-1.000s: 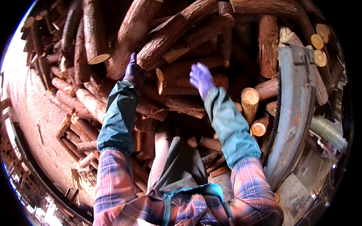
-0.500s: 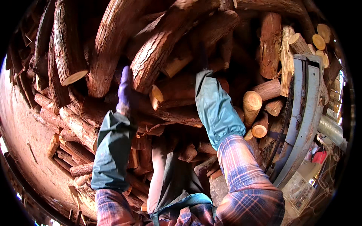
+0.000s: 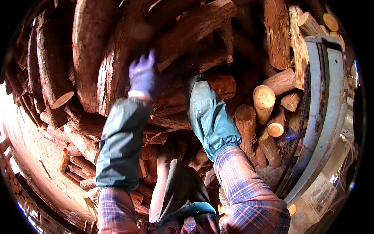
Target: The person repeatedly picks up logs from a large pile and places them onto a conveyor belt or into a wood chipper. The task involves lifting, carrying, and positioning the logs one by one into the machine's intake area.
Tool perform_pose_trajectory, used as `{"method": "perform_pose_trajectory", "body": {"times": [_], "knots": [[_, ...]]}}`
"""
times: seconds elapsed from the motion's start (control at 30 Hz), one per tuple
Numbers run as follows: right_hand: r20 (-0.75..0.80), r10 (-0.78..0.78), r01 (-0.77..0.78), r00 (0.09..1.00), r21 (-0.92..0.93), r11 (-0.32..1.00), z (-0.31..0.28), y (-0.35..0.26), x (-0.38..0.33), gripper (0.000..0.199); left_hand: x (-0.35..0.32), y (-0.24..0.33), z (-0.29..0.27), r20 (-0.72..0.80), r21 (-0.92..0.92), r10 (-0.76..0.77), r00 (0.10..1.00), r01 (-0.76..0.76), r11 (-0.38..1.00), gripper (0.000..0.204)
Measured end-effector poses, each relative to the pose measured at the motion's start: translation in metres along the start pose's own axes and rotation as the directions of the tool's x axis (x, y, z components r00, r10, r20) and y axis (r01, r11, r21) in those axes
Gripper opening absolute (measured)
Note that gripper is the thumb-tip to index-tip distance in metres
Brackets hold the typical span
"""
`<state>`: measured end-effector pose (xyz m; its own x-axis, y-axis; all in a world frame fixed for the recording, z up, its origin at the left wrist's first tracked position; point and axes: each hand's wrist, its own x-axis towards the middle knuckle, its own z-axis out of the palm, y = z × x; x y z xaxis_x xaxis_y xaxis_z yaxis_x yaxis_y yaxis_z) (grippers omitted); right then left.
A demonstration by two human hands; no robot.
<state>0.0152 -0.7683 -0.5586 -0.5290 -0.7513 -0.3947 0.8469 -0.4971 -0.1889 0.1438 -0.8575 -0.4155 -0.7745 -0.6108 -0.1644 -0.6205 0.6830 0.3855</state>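
My left hand (image 3: 142,76), in a purple glove, is raised in front of the log pile with its fingers apart and nothing visibly held. Just left of it leans a long log with rough, light-edged bark (image 3: 111,74), beside a thick reddish log (image 3: 89,54). Deep shadow swallows most of my right hand (image 3: 196,74) past the teal sleeve cover, so its fingers are hidden. It is close to a thick reddish log lying crosswise (image 3: 224,85). Behind both hands, another log (image 3: 194,31) slants up to the right.
A grey-blue metal frame (image 3: 331,97) curves along the right side. Short cut logs (image 3: 264,97) with pale ends are stacked between it and my right arm. More logs (image 3: 54,66) lean at the left, beside a pale dirt floor (image 3: 35,156). Split pieces lie around my legs.
The rough-barked log in the middle has shifted left against its neighbour. My left hand has come off its lower end and moved right, fingers spreading. The whole view has shifted slightly.
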Motion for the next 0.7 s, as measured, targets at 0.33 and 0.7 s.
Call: {"method": "perform_pose_trajectory", "body": {"times": [0.33,0.7], "knots": [[0.328,0.356,-0.417,0.875,0.137,0.898,0.031,-0.041,-0.126,0.08,-0.085,0.08,-0.024,-0.1,-0.067,0.381,0.919,-0.389,0.919,0.082],[-0.667,0.164,-0.636,0.726,-0.561,0.53,0.018,-0.005,-0.45,0.119,-0.228,0.051,0.066,0.794,-0.603,0.002,0.608,0.788,0.125,0.067]]}}
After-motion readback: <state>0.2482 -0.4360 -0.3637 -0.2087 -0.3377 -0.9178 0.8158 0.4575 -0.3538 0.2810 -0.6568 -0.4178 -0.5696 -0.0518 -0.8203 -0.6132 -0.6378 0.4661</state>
